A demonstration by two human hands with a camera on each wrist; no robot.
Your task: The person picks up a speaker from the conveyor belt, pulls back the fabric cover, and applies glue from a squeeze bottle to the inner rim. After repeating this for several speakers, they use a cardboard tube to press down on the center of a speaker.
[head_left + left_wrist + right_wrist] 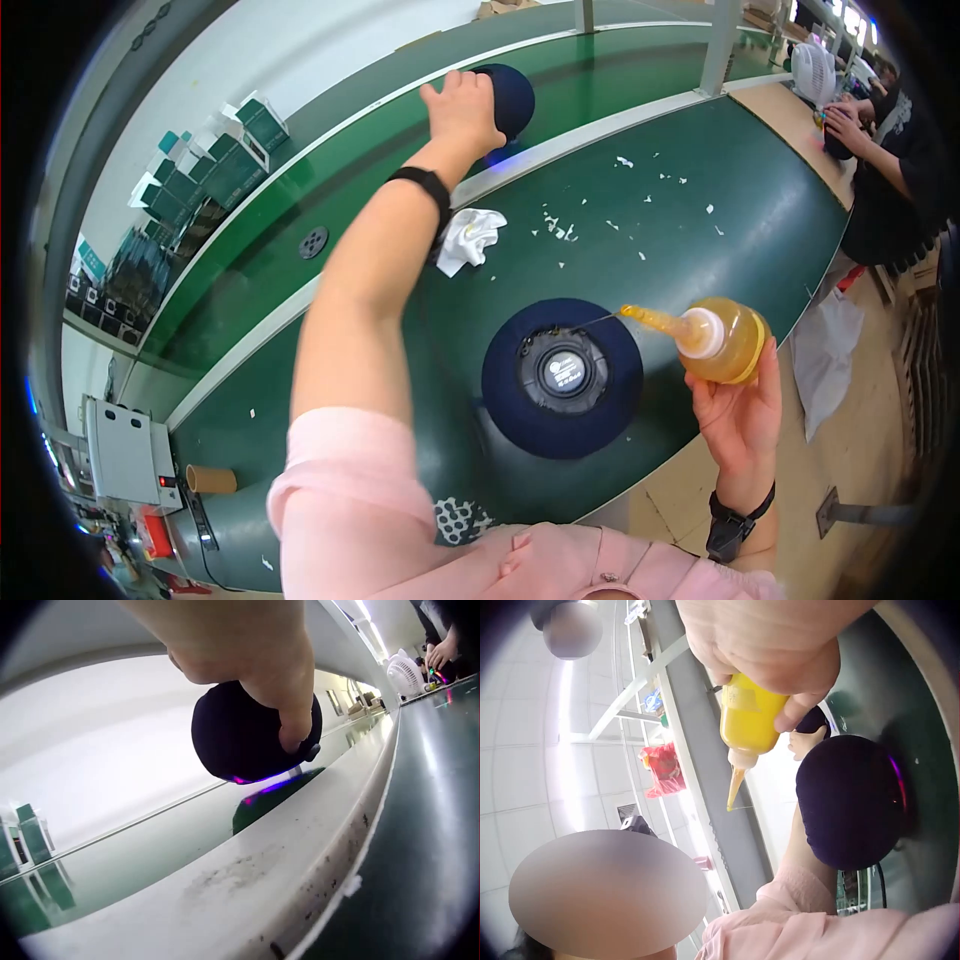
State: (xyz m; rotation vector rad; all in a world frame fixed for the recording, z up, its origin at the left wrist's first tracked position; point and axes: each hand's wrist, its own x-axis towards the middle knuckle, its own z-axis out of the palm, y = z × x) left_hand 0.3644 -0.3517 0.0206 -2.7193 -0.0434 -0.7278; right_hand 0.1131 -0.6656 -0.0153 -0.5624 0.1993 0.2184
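Note:
My left hand (465, 112) grips a dark navy rounded device (512, 102), its thumb on the side. In the left wrist view this device (251, 739) shows a purple glow along its lower edge, just over the green belt. My right hand (740, 410) holds a squeeze bottle (735, 340) of amber liquid, tilted with its nozzle toward the left. A thin strand runs from the nozzle tip toward a second navy round device (610, 420) on the table. That one lies with its black base (565, 372) and round label facing up.
A crumpled white cloth (470, 240) and white scraps (560, 232) lie on the green table. Green boxes (235, 165) line the belt's (375, 150) far side. A grey metal box (125, 450) and cardboard tube (212, 479) are at left. Another person (880, 150) works beside a white fan (812, 72).

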